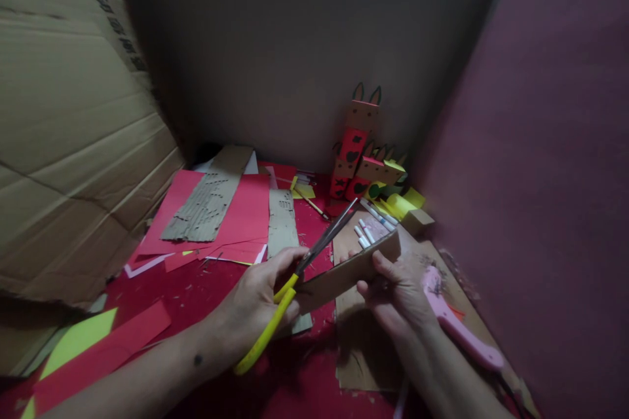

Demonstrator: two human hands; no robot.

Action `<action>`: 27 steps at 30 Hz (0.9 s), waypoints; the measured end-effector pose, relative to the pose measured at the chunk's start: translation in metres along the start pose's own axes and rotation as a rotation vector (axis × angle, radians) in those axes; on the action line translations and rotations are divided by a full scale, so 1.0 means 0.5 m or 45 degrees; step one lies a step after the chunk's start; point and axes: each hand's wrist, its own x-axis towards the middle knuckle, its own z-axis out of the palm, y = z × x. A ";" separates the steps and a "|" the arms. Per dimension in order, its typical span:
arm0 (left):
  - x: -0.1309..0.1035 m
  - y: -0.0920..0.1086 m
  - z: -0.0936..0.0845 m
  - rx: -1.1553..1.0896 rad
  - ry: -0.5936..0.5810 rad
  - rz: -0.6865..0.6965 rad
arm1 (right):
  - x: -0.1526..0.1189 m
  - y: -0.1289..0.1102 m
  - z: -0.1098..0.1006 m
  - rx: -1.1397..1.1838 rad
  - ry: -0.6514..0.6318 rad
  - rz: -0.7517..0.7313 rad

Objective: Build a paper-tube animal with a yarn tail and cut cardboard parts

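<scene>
A narrow folded cardboard strip (339,280) is held up between my two hands, tilted with its right end higher. My left hand (248,298) is closed around yellow-handled scissors (281,327), and its fingers also meet the strip's left end. The scissor blades point up and away above the strip, seemingly together. My right hand (403,294) pinches the strip near its right end between thumb and fingers. Beneath it lies a flat cardboard sheet (361,353). Several white markers (364,234) rest just beyond the strip.
A pink glue gun (464,330) lies right of my right hand. Eared cardboard figures (361,119) stand at the back wall. Red paper (250,209) and corrugated cardboard (206,206) lie at the left back. A large cardboard panel (73,144) rises at left.
</scene>
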 end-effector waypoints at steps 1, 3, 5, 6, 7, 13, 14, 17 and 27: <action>-0.001 0.002 0.001 -0.007 0.013 -0.030 | 0.000 0.001 0.001 0.002 -0.005 -0.007; -0.002 0.004 0.003 -0.018 0.030 -0.065 | 0.000 0.002 0.002 -0.005 -0.016 -0.012; -0.002 0.006 0.001 -0.033 0.058 -0.078 | 0.001 0.001 0.003 -0.022 -0.027 -0.003; -0.002 0.008 -0.003 -0.038 0.079 -0.096 | 0.002 -0.002 0.003 -0.030 -0.026 0.001; -0.001 0.010 -0.009 -0.035 0.102 -0.115 | 0.003 -0.005 0.001 -0.038 -0.022 0.000; 0.016 0.028 -0.069 -0.177 0.278 -0.163 | 0.006 -0.033 -0.009 -0.296 -0.157 -0.108; 0.019 0.030 -0.076 -0.236 0.307 -0.160 | 0.003 -0.033 -0.009 -0.373 -0.182 -0.090; 0.027 0.027 -0.085 -0.362 0.354 -0.122 | -0.011 -0.020 -0.009 -0.572 -0.345 0.142; 0.047 -0.015 -0.082 -0.525 0.490 -0.185 | -0.001 0.006 -0.002 -0.422 -0.438 0.225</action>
